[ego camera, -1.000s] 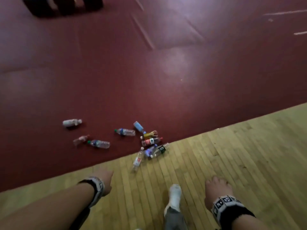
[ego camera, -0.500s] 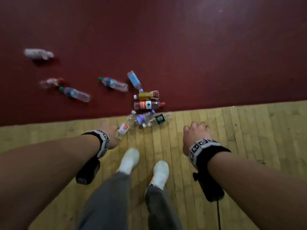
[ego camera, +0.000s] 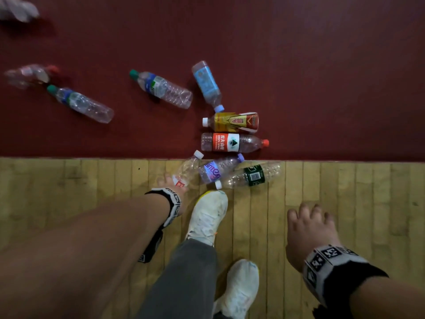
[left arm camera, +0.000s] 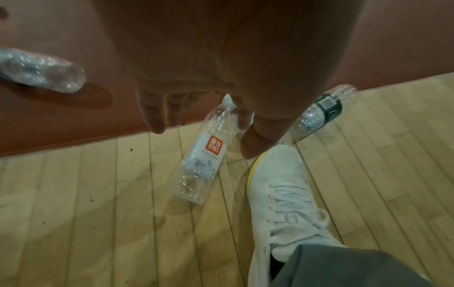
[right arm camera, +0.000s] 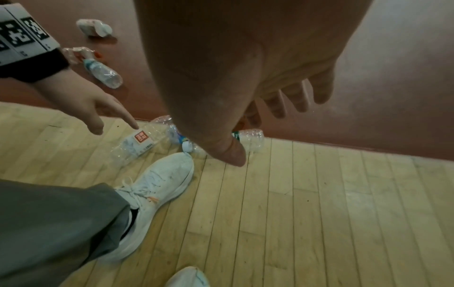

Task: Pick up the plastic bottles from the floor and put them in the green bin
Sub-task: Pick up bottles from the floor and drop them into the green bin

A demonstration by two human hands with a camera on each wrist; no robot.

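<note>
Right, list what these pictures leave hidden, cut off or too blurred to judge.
- Green bin: in no view.
- Whitish crushed plastic bottle: head view, blurred and cut by the top left edge.
- Clear plastic bottle with purple label: right wrist view, mostly behind the right hand.
- Left hand over the clear plastic bottle with red-and-white label: contact unclear; in the left wrist view the palm hides the neck.

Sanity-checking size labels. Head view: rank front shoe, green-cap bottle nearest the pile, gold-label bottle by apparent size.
1. Front shoe, largest, though it lies nearer the camera.
2. Green-cap bottle.
3. Gold-label bottle, smallest and stubbier.
</note>
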